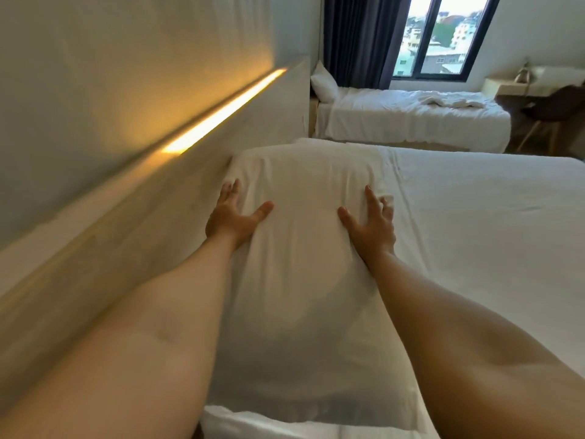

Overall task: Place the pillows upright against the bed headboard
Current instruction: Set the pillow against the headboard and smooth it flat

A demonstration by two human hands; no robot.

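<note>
A long white pillow (304, 255) lies along the head of the bed, right next to the pale headboard (164, 198) on the left. My left hand (234, 213) rests on the pillow's left edge, fingers spread, between pillow and headboard. My right hand (370, 223) presses on its right edge, fingers spread and slightly curled over the side. A second white pillow (253, 423) shows at the bottom, partly under the first. The bed's white sheet (474, 236) stretches out to the right.
A lit strip (228, 112) glows along the headboard's top. Beyond a gap stands a second bed (411, 118) with its own pillow (323, 83) and rumpled linen. Dark curtains (357, 36), a window, a desk (519, 87) and a chair (550, 112) are at the back right.
</note>
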